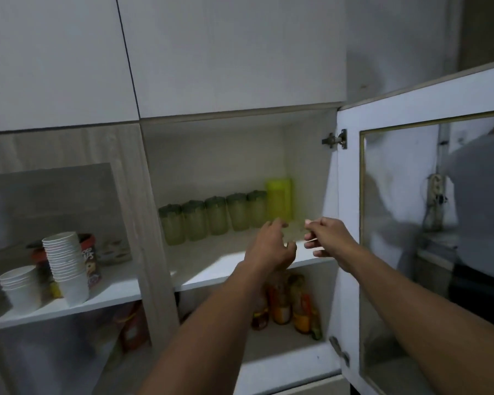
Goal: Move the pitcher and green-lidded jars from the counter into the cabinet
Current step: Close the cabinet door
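Several clear jars with dark green lids (216, 215) stand in a row on the upper shelf (211, 270) of the open cabinet. A yellow-green pitcher (278, 199) stands upright at the right end of the row, against the cabinet's side wall. My left hand (271, 246) and right hand (325, 238) hover side by side just in front of the pitcher's base, fingers loosely apart. I see nothing held in either hand. The small gap between them is blurred.
The glass-paned cabinet door (348, 195) hangs open on the right, reflecting a person in grey. Bottles and jars (288, 303) fill the shelf below. In the left compartment stand stacked paper cups (66, 263) and a cereal box (93, 260).
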{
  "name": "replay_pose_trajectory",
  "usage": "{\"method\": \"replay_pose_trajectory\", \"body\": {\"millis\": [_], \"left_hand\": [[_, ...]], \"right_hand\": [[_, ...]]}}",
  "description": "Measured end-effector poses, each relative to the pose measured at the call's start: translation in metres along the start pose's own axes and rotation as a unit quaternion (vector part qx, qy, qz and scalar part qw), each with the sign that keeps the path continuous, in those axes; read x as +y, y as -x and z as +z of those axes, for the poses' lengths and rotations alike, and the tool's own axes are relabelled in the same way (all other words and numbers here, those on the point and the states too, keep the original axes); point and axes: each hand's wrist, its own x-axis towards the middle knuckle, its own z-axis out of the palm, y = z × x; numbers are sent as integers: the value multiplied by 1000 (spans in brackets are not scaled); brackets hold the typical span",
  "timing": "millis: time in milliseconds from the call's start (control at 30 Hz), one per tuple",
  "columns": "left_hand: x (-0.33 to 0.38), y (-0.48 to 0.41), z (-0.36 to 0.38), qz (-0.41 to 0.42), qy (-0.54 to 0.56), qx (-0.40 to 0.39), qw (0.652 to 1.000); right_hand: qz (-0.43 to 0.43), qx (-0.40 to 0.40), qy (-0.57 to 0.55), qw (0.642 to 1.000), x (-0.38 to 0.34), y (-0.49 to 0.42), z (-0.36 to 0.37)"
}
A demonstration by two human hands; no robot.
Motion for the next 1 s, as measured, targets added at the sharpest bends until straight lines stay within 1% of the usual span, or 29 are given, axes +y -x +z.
{"method": "replay_pose_trajectory", "body": {"millis": [67, 167, 233, 333, 400, 500, 533, 633, 667, 700, 733, 800, 867, 933, 967, 1000], "left_hand": [[17, 13, 9, 5, 13, -27, 1000], [55, 24, 20, 18, 42, -52, 998], [88, 34, 31, 52, 59, -67, 995], [145, 50, 48, 117, 66, -75, 988], [186, 59, 59, 151, 74, -77, 983], [249, 70, 77, 192, 82, -81, 975], [270, 73, 83, 205, 78, -80, 972], [326, 84, 106, 236, 62, -63, 968], [341, 89, 115, 245, 57, -55, 966], [354, 94, 125, 258, 51, -45, 964], [364, 99, 133, 273, 46, -34, 960], [380, 108, 148, 289, 39, -30, 956], [388, 114, 159, 285, 38, -41, 957], [391, 117, 166, 281, 34, -48, 958], [392, 118, 168, 279, 31, -52, 958], [393, 118, 168, 275, 29, -57, 959]], "right_hand": [[0, 22, 18, 1000, 5, 25, -21], [-16, 76, 46, 996, -1, 63, -69], [-41, 111, 92, 989, -8, 84, -109], [-75, 201, 148, 965, -14, 107, -173], [-94, 265, 205, 937, -17, 125, -212], [-143, 358, 247, 889, -25, 156, -262], [-175, 403, 252, 862, -27, 165, -279], [-274, 529, 254, 762, -33, 189, -322], [-279, 549, 249, 747, -34, 193, -337], [-268, 555, 230, 753, -36, 195, -349], [-243, 550, 199, 774, -36, 196, -360], [-163, 503, 140, 837, -33, 188, -382], [-106, 458, 81, 879, -32, 184, -391], [-84, 408, 44, 908, -35, 190, -387], [-76, 390, 22, 917, -35, 192, -384], [-80, 386, 5, 919, -31, 188, -384]]}}
